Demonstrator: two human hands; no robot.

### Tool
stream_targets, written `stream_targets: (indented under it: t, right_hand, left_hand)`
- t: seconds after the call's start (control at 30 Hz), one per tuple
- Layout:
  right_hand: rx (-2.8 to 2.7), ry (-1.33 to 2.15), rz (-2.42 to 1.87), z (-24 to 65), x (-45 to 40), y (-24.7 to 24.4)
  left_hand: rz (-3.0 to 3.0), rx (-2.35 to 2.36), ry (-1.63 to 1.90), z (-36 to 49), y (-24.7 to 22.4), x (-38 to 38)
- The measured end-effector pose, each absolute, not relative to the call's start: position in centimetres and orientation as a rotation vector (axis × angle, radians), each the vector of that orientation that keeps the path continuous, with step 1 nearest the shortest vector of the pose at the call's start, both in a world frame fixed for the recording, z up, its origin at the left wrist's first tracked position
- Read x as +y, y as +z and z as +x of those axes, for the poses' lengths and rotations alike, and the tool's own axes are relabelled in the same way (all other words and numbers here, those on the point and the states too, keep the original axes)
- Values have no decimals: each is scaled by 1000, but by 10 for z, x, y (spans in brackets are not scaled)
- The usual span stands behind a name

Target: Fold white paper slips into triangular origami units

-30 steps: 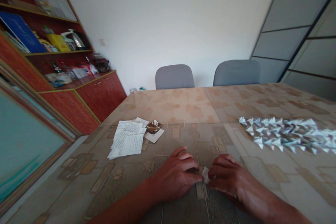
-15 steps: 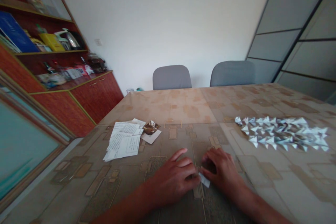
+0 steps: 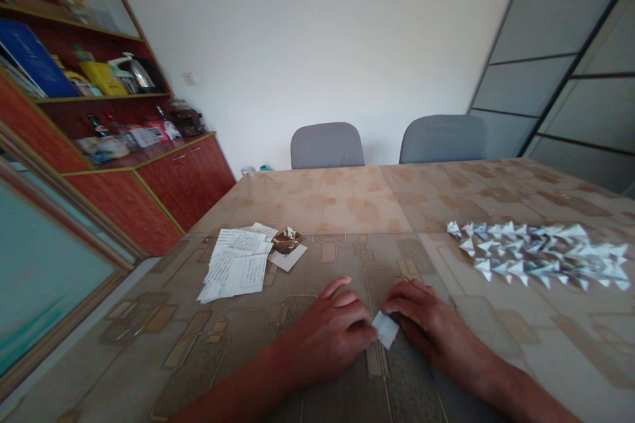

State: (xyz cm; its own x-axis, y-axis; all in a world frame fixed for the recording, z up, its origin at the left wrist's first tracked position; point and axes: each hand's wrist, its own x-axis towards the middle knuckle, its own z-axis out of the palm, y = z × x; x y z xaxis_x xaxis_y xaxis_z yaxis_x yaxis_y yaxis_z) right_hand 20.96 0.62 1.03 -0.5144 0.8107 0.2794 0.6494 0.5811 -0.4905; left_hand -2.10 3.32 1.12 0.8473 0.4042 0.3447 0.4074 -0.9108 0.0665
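Observation:
A small folded piece of white paper (image 3: pixel 385 329) lies between my two hands, low over the near part of the table. My left hand (image 3: pixel 333 327) pinches its left edge between thumb and fingers, the little-finger side of the view showing a raised finger. On the other side my right hand (image 3: pixel 421 317) has its fingers curled together at the paper's upper right corner. Its fingertips touch or nearly touch the paper, and part of them is hidden behind the hand.
Printed paper sheets (image 3: pixel 235 264) lie in a loose pile to the left, beside a brown-and-white paper piece (image 3: pixel 288 241). Rows of pointed folded paper pieces (image 3: pixel 540 254) stand at the right. Two grey chairs (image 3: pixel 327 145) are behind the patterned table (image 3: pixel 317 198); a red cabinet (image 3: pixel 163 192) stands left.
More of the folded paper now shows between my hands. My right hand has moved slightly right, its fingers shifting to the paper's upper corner. The view has turned slightly left.

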Motion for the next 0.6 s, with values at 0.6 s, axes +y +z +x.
stream_targets:
  t: [0.6]
  right_hand:
    - [-2471,462,-1044,209,4,10]
  left_hand:
    - [-2982,-911,-651,-12,6,23]
